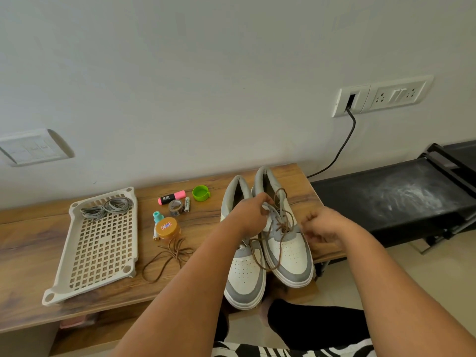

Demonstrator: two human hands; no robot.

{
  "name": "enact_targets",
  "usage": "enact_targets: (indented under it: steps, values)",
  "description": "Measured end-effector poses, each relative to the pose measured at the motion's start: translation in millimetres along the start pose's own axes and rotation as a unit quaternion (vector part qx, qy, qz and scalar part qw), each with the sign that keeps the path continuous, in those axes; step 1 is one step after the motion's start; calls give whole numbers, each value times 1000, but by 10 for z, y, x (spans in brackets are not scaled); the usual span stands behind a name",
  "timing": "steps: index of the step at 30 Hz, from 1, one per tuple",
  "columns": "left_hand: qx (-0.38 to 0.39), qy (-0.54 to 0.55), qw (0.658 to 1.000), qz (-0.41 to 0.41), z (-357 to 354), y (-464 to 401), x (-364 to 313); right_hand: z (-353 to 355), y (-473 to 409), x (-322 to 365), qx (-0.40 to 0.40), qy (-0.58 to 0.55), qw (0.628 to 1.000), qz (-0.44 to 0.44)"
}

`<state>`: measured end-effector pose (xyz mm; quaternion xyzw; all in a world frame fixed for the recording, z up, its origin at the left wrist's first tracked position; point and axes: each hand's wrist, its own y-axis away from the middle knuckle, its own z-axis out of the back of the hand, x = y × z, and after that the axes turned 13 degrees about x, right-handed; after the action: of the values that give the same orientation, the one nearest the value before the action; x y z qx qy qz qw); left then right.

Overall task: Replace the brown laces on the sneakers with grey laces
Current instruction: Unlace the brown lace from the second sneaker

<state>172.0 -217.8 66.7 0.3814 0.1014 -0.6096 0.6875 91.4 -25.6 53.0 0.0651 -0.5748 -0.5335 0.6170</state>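
Two white and grey sneakers stand side by side on the wooden table (31, 243), toes toward me. The right sneaker (288, 251) carries a loosened brown lace (279, 228) hanging in loops over its front. My left hand (251, 215) pinches that lace near the upper eyelets. My right hand (322, 226) hovers at the shoe's right side with curled fingers; whether it holds lace is unclear. The left sneaker (244, 274) shows no lace. A loose brown lace (167, 256) lies on the table. Two coiled grey laces (107, 208) rest in the white tray (64, 266).
Between tray and sneakers lie a pink highlighter (172, 197), a green cap (201, 193), a tape roll (176, 207), a teal-capped tube (157, 217) and an orange-lidded jar (168, 228). A black bench (391, 197) stands to the right. A black cable (342, 148) runs from the wall socket.
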Motion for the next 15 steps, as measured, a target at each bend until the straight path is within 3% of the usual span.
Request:
enact_targets:
  steps: [3, 8, 15]
  values:
    - [6, 3, 1000, -2, -5, 16, 7, -14, -39, 130, -71, 27, 990, 117]
    - [13, 4, 1000, -4, 2, 33, 7, -211, -154, 167, -144, 113, 961, 209]
    - [16, 8, 1000, -4, -9, 31, -1, -120, -173, 71, -126, 134, 959, 216]
